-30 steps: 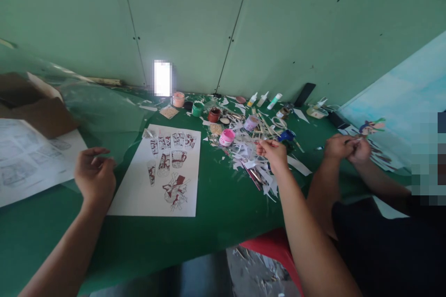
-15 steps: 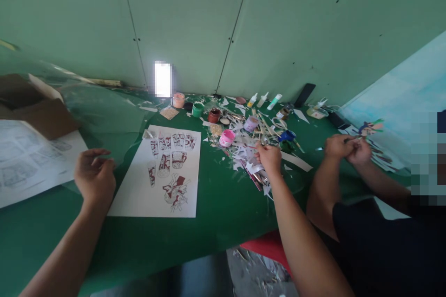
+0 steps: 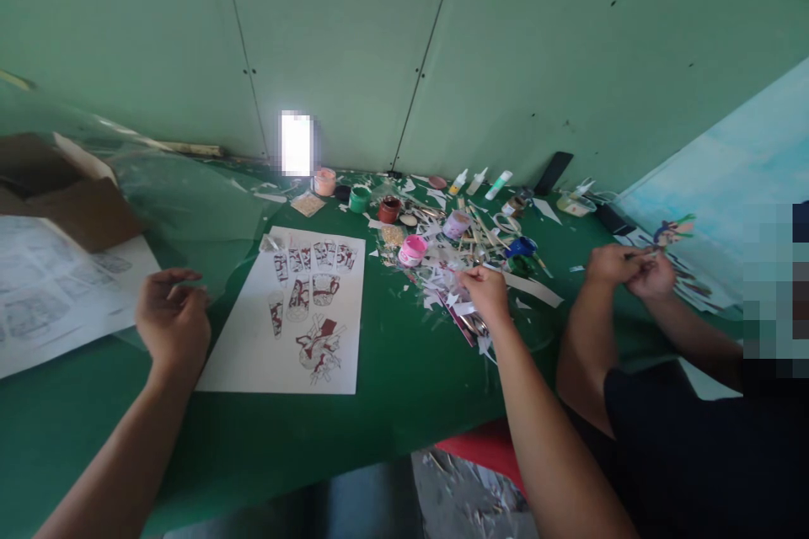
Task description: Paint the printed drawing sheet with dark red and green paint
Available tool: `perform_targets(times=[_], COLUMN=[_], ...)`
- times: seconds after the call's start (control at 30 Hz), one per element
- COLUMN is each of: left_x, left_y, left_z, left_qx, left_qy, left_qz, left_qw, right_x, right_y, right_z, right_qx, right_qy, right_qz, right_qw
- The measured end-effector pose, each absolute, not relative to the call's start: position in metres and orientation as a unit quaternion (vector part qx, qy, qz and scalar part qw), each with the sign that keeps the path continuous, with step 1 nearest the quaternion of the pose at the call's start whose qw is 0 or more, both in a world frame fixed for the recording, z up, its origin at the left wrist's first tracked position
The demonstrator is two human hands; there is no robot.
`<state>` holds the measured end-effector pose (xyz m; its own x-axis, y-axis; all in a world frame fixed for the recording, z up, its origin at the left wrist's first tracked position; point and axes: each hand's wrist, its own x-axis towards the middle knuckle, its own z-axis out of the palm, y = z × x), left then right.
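My left hand (image 3: 172,316) hovers at the left edge of a printed sheet (image 3: 253,358), its fingers loosely bent and apart with nothing seen in them. The sheet carries line drawings partly filled in dark red. Over a heap of white paper scraps (image 3: 436,276), my right hand (image 3: 486,293) has thumb and fingertips pinched together. Whatever lies in that pinch is too small to make out. Close beyond it stand an open pink paint jar (image 3: 413,251) and a lilac jar (image 3: 456,225). Scissors handles (image 3: 475,324) poke out of the scraps below the hand.
A cardboard box (image 3: 94,210) and more printed paper (image 3: 56,295) lie at left. Green (image 3: 360,200) and dark red (image 3: 388,209) paint jars and glue bottles (image 3: 477,181) line the back. At right, a co-worker's hands (image 3: 632,269) hold a small painted cutout (image 3: 675,231).
My right hand has shifted slightly left and down over the scraps, its fingers still pinched. My left hand and the printed sheet have stayed in place.
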<state>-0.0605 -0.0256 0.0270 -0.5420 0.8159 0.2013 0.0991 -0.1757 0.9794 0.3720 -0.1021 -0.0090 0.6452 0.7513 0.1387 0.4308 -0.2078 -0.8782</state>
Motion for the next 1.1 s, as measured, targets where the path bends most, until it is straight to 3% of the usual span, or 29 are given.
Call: perform_targets(times=[0.23,0.4,0.77,0.9,1.03,1.1], left_x=[-0.062,-0.064,-0.054,-0.016,0.042,0.071], left_y=[-0.024,-0.023,-0.042,-0.049,-0.036,-0.022], left_z=[0.025,0.022,0.025,0.038,0.051,0.054], left_qx=[0.395,0.411,0.593,0.625,0.708,0.719], left_qy=[0.586,0.575,0.496,0.464,0.459,0.466], left_qz=[0.653,0.657,0.615,0.597,0.428,0.392], left_qw=[0.273,0.263,0.156,0.194,0.323,0.335], right_x=[0.370,0.361,0.321,0.280,0.241,0.231], right_y=[-0.102,-0.098,-0.105,-0.121,-0.133,-0.136], right_z=[-0.004,0.015,0.052,0.035,0.006,-0.005], right_qx=[-0.738,-0.720,-0.660,-0.603,-0.595,-0.602], right_qy=[-0.408,-0.371,-0.322,-0.284,-0.238,-0.239], right_qz=[0.168,0.126,0.094,0.066,0.090,0.092], right_qw=[0.510,0.573,0.673,0.743,0.762,0.757])
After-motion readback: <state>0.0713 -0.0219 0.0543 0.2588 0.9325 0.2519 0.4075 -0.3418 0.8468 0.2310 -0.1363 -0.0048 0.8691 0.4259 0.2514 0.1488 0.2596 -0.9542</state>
